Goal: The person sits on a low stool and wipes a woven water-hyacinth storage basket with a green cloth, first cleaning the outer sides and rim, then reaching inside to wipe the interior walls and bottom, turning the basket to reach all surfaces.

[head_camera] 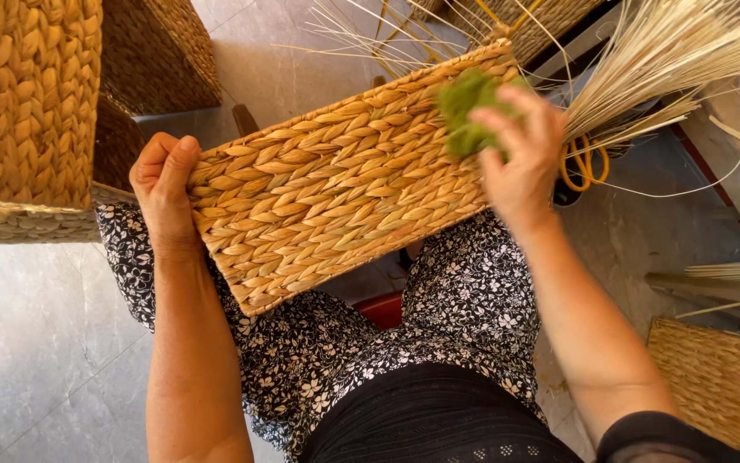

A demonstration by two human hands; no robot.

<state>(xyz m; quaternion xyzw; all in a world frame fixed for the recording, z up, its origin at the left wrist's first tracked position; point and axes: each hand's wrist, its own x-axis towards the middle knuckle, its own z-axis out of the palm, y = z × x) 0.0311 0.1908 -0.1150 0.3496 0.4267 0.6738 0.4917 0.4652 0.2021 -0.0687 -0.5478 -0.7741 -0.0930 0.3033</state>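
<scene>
Golden braided woven basket [335, 180] on lap; left hand [162, 184] grips its end, right hand [520, 154] clutches green cloth [470, 111] against it.

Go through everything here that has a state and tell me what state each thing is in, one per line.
Woven panel: tilted across the lap, held at both ends.
Left hand: gripping the panel's lower end.
Right hand: closed on the green cloth, pressed to the panel's upper end.
Green cloth: bunched up against the weave.
Orange scissors: lying under the loose straw, blades hidden.
Straw bundle: loose, fanned out.
Stacked baskets: upright at the left.
</scene>
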